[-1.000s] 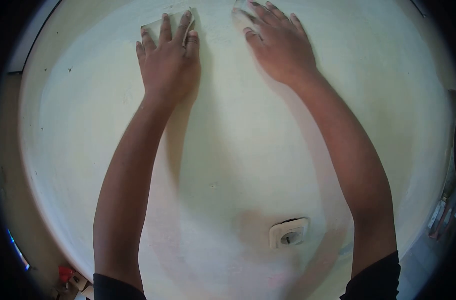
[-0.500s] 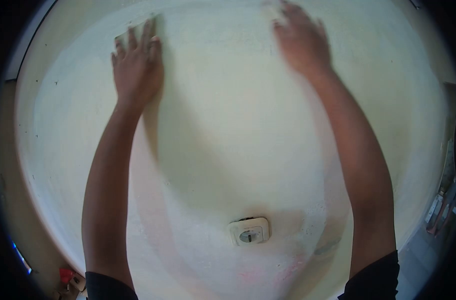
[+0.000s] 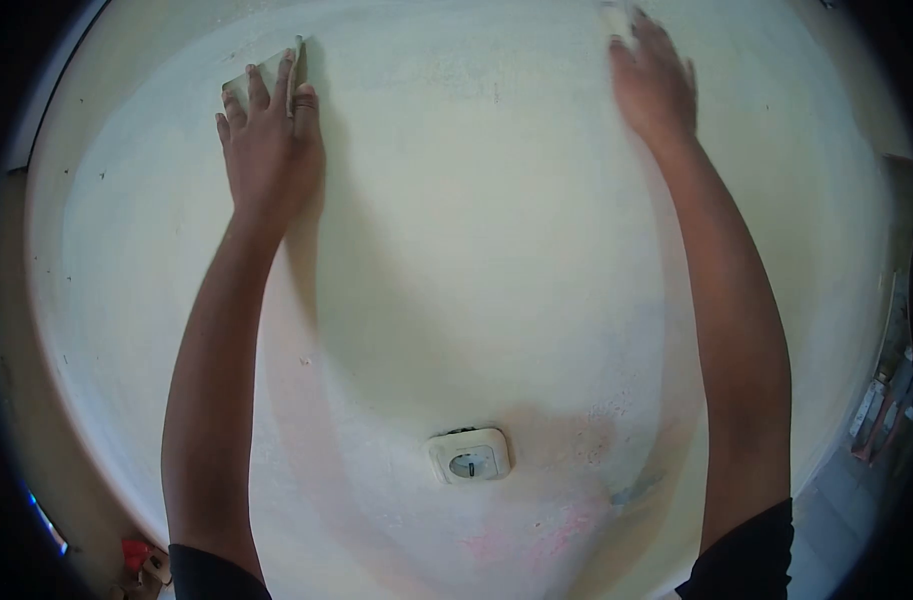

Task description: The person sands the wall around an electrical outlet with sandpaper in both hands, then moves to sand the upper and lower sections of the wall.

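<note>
My left hand (image 3: 274, 150) lies against the pale wall (image 3: 476, 250) at the upper left, its fingers over a thin, greyish piece of sandpaper (image 3: 238, 84). One edge of the piece stands up between the index finger and thumb. At the upper right, my right hand (image 3: 656, 90) is on the wall, its fingertips blurred by motion. A small whitish piece (image 3: 616, 20), also like sandpaper, shows at those fingertips. Both arms reach upward, well apart, and cast shadows on the wall.
A white power socket (image 3: 469, 457) sits low on the wall, slightly askew in its opening. Pink stains (image 3: 566, 530) and rough patches lie around it. Red and brown items (image 3: 141, 560) are at the lower left, and several tools or strips (image 3: 876, 410) at the right edge.
My right hand has moved to the right across the wall with its pale piece. My left hand stays nearly in place. The view has shifted slightly, so the socket appears further left.
</note>
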Motion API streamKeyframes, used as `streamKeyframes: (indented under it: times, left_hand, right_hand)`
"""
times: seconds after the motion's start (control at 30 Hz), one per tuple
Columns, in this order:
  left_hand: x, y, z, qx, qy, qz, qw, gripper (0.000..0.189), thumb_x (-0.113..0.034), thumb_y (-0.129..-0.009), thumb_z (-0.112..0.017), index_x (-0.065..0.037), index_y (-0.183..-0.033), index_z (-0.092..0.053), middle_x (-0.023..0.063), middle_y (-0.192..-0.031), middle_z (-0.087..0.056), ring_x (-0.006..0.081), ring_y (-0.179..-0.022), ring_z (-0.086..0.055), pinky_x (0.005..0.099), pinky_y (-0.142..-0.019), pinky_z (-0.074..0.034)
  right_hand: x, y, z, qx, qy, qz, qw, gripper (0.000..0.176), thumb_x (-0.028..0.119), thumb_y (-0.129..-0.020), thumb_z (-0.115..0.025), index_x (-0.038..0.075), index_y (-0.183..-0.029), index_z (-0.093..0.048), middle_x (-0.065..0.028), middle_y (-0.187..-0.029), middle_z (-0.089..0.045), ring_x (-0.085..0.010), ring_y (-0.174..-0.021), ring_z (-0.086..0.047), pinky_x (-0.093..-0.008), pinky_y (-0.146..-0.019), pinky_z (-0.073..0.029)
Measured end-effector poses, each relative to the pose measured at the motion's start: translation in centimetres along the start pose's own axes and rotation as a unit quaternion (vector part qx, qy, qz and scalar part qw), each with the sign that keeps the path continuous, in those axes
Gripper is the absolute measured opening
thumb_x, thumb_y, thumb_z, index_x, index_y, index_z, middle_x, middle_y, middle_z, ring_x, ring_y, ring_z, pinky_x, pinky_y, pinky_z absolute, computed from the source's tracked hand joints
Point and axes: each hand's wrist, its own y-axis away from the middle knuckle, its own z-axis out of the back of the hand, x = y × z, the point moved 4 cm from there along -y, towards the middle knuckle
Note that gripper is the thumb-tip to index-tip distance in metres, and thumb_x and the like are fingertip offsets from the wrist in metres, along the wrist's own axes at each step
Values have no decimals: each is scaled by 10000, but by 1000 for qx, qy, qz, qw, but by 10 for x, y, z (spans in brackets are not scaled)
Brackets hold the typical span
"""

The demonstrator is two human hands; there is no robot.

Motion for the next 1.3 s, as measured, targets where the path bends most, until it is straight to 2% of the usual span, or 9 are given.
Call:
streamKeyframes:
  times: [0.07, 0.13, 0.23, 0.47, 0.57, 0.87, 1.0, 1.2, 1.3]
  left_hand:
    - [-18, 5, -1, -13, -23, -5, 1000, 485, -411, -967, -284, -250, -1423, -319, 180, -1470, -268, 442, -1360, -168, 515, -1109, -139]
    - [-48, 7, 2, 1, 4, -23, 1000, 488, -413, -966, -289, -252, -1425, -315, 181, -1473, -261, 437, -1362, -167, 513, -1110, -131]
    - [-60, -5, 6, 12, 31, -39, 999, 491, -390, -963, -304, -208, -1418, -334, 199, -1463, -271, 445, -1358, -170, 504, -1116, -116]
    - [-77, 13, 9, 17, 3, -48, 999, 483, -376, -969, -287, -231, -1429, -312, 185, -1479, -242, 404, -1376, -155, 487, -1121, -107]
    - [-90, 22, 16, 38, 36, -89, 995, 475, -367, -971, -290, -227, -1423, -328, 170, -1482, -244, 390, -1379, -161, 481, -1125, -88]
    - [-92, 40, 20, 45, 14, -102, 994, 483, -334, -970, -337, -224, -1438, -288, 168, -1490, -220, 393, -1384, -134, 501, -1123, -68]
    - [-107, 53, 39, 102, 30, -126, 986, 498, -305, -966, -363, -213, -1445, -263, 160, -1492, -217, 387, -1387, -121, 503, -1125, -72]
    - [-61, 74, 47, 143, -37, -92, 985, 519, -283, -956, -365, -208, -1454, -242, 136, -1506, -192, 369, -1394, -114, 514, -1124, -57]
    - [-79, 87, 49, 132, 17, -59, 989, 521, -270, -946, -377, -208, -1449, -257, 169, -1507, -160, 432, -1378, -106, 538, -1114, -59]
  right_hand:
    - [-7, 0, -18, 24, 149, -10, 989, 484, 280, -997, -308, 120, -1447, -231, -142, -1512, -181, -303, -1394, -167, -473, -1136, -100]
    - [24, 27, -32, -187, 67, 127, 972, 429, 366, -934, -411, 216, -1334, -447, -50, -1416, -392, -198, -1320, -348, -478, -1100, -213]
    - [57, 57, -15, -112, -27, 246, 962, 468, 357, -925, -422, 208, -1368, -394, -61, -1412, -393, -205, -1332, -327, -479, -1103, -201]
    - [-17, 15, -27, -174, 58, 40, 982, 461, 360, -945, -384, 222, -1384, -372, -51, -1442, -355, -216, -1346, -304, -503, -1105, -179]
    - [38, 72, -18, -91, -18, 239, 967, 470, 340, -912, -455, 218, -1363, -398, -50, -1441, -345, -215, -1342, -309, -507, -1104, -177]
    - [-40, 32, -22, -173, 44, 33, 983, 476, 347, -918, -445, 227, -1375, -388, -60, -1432, -367, -245, -1340, -312, -524, -1084, -196]
    - [20, 106, -3, -34, -36, 228, 972, 481, 290, -896, -495, 261, -1365, -397, -33, -1457, -321, -248, -1341, -311, -521, -1089, -194]
    - [-94, 57, -8, -135, 40, 2, 990, 492, 282, -899, -493, 272, -1378, -381, -43, -1455, -324, -224, -1353, -288, -516, -1098, -174]
    - [-40, 101, -9, -89, 49, 38, 994, 506, 280, -895, -495, 282, -1387, -373, -45, -1458, -318, -241, -1361, -268, -520, -1100, -163]
